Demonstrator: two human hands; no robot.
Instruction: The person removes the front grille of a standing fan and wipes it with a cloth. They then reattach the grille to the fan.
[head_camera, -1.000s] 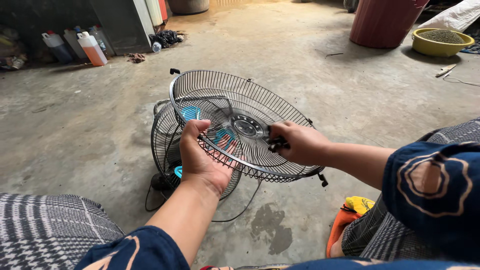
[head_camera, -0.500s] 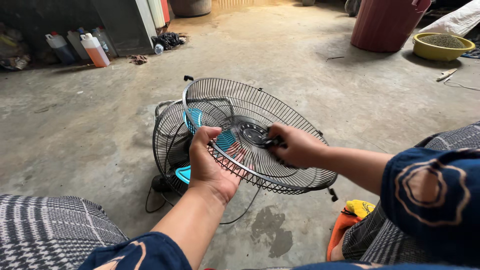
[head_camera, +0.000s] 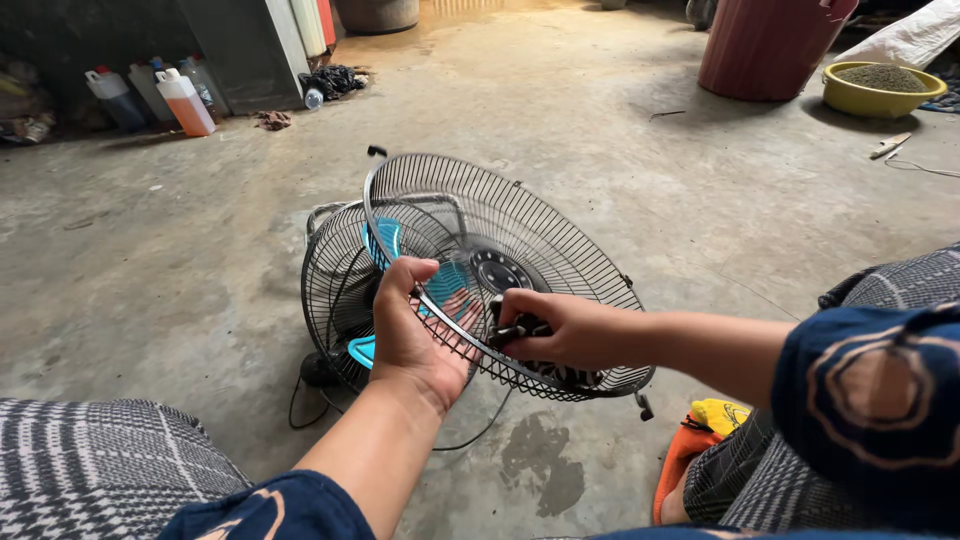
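At the middle of the view, a round black wire fan guard (head_camera: 470, 230) is held tilted above the concrete floor (head_camera: 150, 270). The left hand (head_camera: 415, 335) grips its near rim at about seven o'clock, fingers curled over the wire. The right hand (head_camera: 560, 328) has its fingers clamped on a small black clip (head_camera: 510, 328) at the rim, about five o'clock. Just behind and below lies the fan body (head_camera: 340, 290) with its rear guard and blue blades (head_camera: 385, 238). At ten o'clock, far off, stand plastic jugs, one with orange liquid (head_camera: 186, 102). At one o'clock is a red bin (head_camera: 765, 45), and beside it a yellow bowl (head_camera: 880, 85).
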